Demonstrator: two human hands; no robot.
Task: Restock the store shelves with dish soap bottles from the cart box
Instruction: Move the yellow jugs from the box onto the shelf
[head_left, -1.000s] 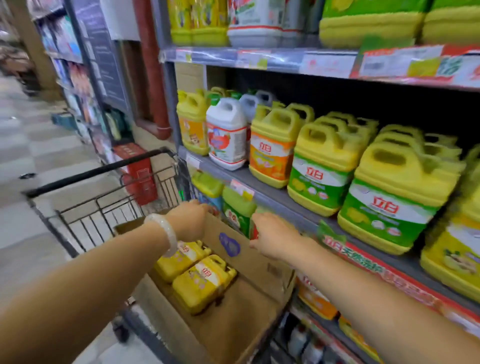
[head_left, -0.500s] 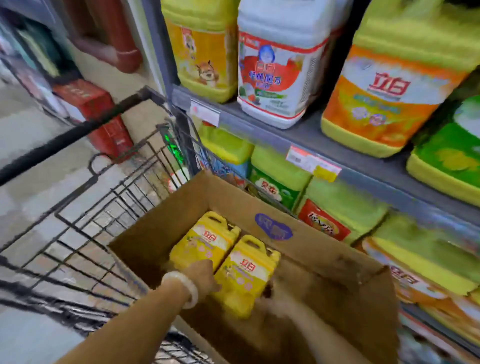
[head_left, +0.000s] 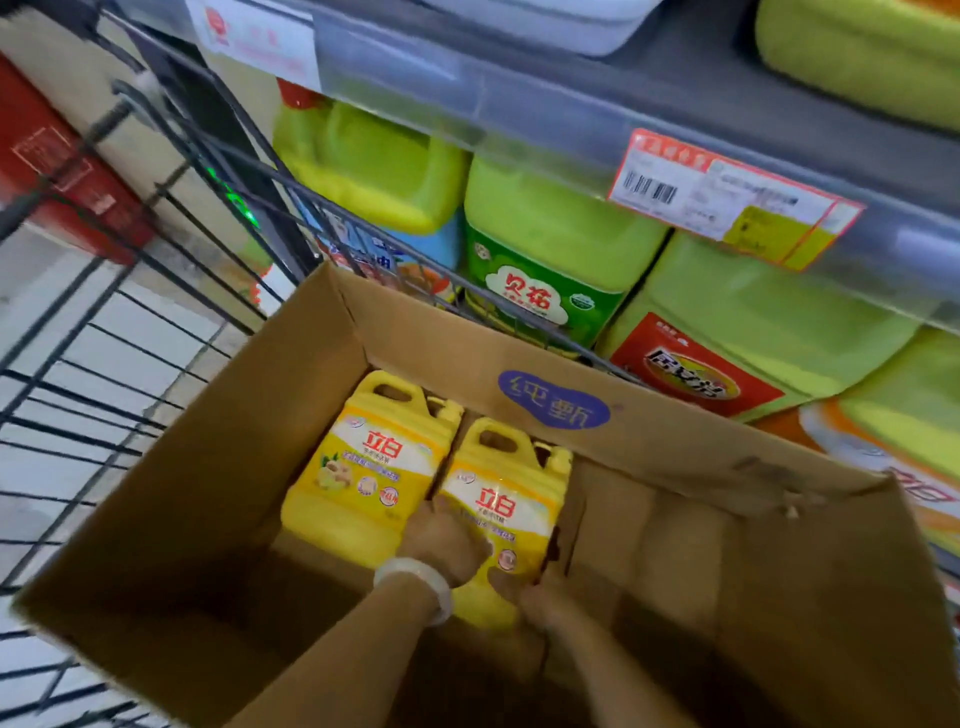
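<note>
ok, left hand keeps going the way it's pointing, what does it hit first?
The left hand already rests on the right-hand yellow bottle. Sliding on up its label, it would probably reach that bottle's handle, then the box far wall; depth is unclear.

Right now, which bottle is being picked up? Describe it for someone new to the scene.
In the cardboard box in the cart lie two yellow bottles. It is the right-hand bottle, nearer the box's empty half. Unlike its neighbour, both hands, left and right, hold its base.
</note>
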